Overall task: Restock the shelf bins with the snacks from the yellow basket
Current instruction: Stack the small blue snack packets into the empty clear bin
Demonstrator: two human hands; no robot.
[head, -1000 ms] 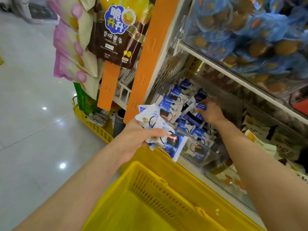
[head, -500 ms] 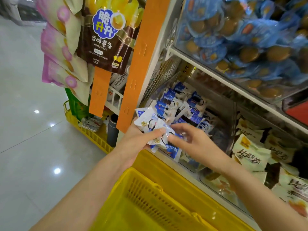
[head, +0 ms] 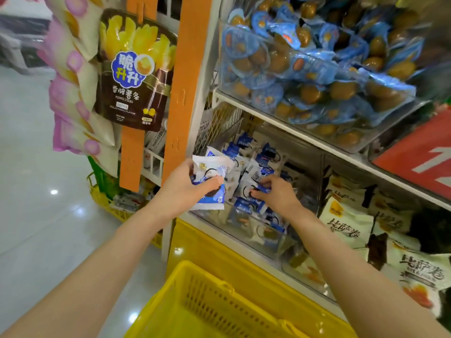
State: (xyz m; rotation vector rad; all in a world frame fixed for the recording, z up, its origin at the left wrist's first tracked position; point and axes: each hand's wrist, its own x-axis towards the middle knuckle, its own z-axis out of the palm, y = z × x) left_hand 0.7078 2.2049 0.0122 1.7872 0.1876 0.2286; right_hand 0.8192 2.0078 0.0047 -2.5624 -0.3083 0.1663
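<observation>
Right hand [head: 277, 195] had moved from the bundle [head: 212, 167] into the bin [head: 256, 239], its grip pinching one packet [head: 264, 189]; left hand [head: 180, 191] clutched the bundle.

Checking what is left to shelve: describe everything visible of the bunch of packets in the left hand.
The bunch of packets is a few small pillow packs, count unclear, in glossy white-and-blue film with crimped, toothed ends; one shows a dark round picture. They are fanned and tilted, the lowest hanging down. The left hand grips them, thumb across the front, before the left front corner of the clear bin. The right hand, pinching a single packet in the bin, is apart from them.
</observation>
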